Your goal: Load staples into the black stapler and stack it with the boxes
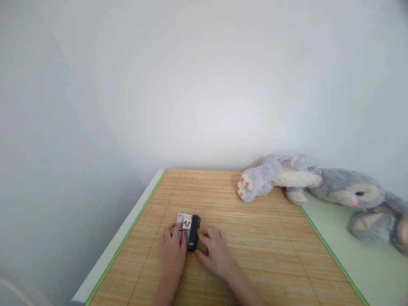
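Observation:
A small white-and-pink printed pack (187, 224) lies on the bamboo mat, with a dark picture on its face. Along its right side runs a black stapler (193, 233), long and narrow, with small pale lettering near its close end. Whether the two are joined I cannot tell. My left hand (173, 248) rests over the left part of the pack, fingers pressed on it and covering some of the print. From the right, my right hand (215, 250) holds the stapler's side edge with thumb and forefinger; its other fingers are curled.
The bamboo mat (242, 263) with green edging covers most of a pale table (366, 263). A grey plush rabbit (296, 178) lies on its side at the back right, its feet on the mat. Behind the table stands a plain white wall (204, 85).

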Demonstrator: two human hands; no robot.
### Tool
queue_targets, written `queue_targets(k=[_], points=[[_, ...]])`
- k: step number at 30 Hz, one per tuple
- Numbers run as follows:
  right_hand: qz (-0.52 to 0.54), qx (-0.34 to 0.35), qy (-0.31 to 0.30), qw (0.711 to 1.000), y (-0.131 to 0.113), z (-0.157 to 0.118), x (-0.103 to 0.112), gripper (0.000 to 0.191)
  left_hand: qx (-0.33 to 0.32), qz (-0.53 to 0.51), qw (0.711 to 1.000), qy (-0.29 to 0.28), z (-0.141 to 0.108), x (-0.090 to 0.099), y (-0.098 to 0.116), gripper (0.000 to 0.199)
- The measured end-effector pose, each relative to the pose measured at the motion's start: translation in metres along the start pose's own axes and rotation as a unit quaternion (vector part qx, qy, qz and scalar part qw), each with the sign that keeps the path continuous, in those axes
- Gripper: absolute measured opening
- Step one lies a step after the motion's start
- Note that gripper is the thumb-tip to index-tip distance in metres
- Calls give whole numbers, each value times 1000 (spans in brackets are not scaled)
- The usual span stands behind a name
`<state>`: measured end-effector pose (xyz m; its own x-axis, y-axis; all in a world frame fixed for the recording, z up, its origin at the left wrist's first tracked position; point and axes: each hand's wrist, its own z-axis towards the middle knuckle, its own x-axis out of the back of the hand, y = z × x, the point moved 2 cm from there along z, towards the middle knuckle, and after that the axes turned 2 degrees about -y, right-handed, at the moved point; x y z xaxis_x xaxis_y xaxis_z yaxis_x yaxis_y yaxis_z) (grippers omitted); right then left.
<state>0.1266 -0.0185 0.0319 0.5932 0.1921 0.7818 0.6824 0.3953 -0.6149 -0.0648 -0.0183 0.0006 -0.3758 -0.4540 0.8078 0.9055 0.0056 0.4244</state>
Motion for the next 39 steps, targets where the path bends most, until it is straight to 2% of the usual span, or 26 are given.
queue_targets(k=[7,17,23,32,39], points=[[-8,13,8,1000,-4,18,-15,66,1,-3,1000,12,16,5,-17,31],[-28,22,2,999,-6,29,-22,65,-9,-41,999,11,27,0,-33,34],[-33,10,3,999,-4,30,-25,65,-15,-38,999,-10,28,-2,-38,41],[-37,-17,3,999,-12,29,-23,63,-36,-45,998,-29,34,-2,-43,41],[-10,-24,18,1000,-13,32,-24,64,2,-33,999,-22,32,-1,-40,47]])
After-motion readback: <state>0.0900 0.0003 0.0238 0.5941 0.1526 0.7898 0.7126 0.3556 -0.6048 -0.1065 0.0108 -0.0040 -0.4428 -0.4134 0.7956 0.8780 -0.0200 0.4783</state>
